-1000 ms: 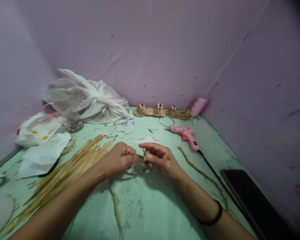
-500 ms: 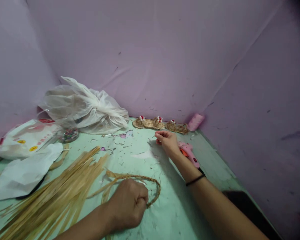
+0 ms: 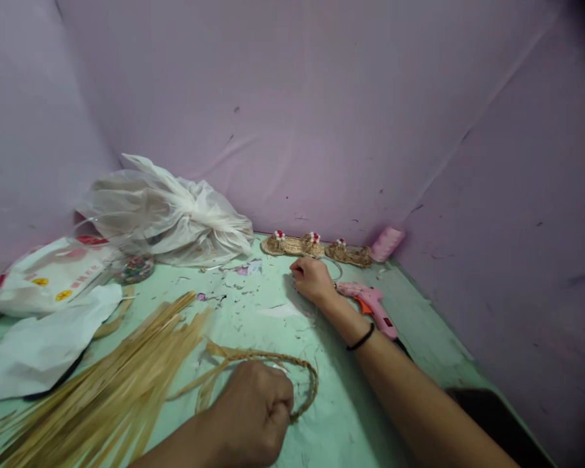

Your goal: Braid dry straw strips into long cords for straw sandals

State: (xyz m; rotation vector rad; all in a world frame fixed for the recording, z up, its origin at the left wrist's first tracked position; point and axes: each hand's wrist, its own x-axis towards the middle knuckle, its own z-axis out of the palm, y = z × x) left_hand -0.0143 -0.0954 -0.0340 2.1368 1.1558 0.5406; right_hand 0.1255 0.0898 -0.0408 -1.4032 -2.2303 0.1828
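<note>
My left hand (image 3: 258,413) is closed in a fist near the front of the table. One end of a braided straw cord (image 3: 314,380) runs into it, and the cord curves in a loop above the knuckles. Farther off, my right hand (image 3: 314,281) is closed with its fingers curled low over the tabletop; what they hold, if anything, is hidden. Just behind its wrist lies a pink glue gun (image 3: 381,315) with an orange trigger. A thin ring (image 3: 340,266) shows beyond that hand, partly covered by it.
Loose dry straw strips (image 3: 127,370) spread across the left side. Small woven slippers (image 3: 292,246) with red and white beads line the back wall, beside a pink thread spool (image 3: 387,244). A tied plastic bag (image 3: 190,218), a jar of beads (image 3: 135,266) and a printed bag (image 3: 53,276) stand back left.
My right hand has moved slightly left and its fingers have curled downward, uncovering more of the glue gun and the thin ring. My left hand stays closed at the cord.
</note>
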